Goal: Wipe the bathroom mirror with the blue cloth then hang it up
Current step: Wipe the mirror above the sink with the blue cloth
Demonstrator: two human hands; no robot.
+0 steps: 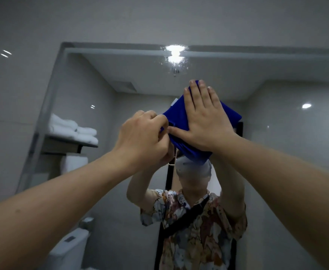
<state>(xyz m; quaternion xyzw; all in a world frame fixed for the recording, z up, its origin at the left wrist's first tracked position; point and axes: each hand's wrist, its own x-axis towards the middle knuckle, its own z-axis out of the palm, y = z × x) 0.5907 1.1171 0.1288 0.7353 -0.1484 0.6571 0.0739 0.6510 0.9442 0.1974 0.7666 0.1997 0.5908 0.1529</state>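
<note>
Your 2 hands hold 1 blue cloth against the mirror.
Your right hand presses it flat, fingers straight; your left hand pinches its edge. Reflected behind: 1 shelf of folded white towels, 1 toilet, grey walls.

Shelf reflected in mirror, left side. Folded white towels stacked on it, reaching its right edge. More white items under the shelf, blurred.
</note>
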